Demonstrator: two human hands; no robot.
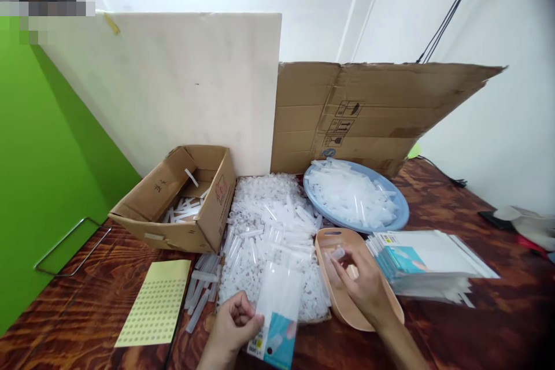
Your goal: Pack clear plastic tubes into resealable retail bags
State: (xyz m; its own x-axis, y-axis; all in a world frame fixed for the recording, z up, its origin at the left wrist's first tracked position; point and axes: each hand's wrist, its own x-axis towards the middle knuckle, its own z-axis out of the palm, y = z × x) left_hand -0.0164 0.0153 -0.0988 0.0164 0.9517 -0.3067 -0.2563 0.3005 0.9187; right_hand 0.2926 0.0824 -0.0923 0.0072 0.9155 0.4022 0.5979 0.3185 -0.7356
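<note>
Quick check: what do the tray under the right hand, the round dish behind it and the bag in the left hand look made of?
Tray: smooth matte tan plastic, probably; rounded moulded rim. Round dish: pale blue plastic, slight sheen. Bag: thin clear plastic film; the pile shows through.

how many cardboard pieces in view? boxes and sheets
2. An open cardboard box sits on the table at left, holding a few white strips. A flattened cardboard sheet stands upright at the back right, behind the blue tray. More may be hidden behind the white board.
</note>
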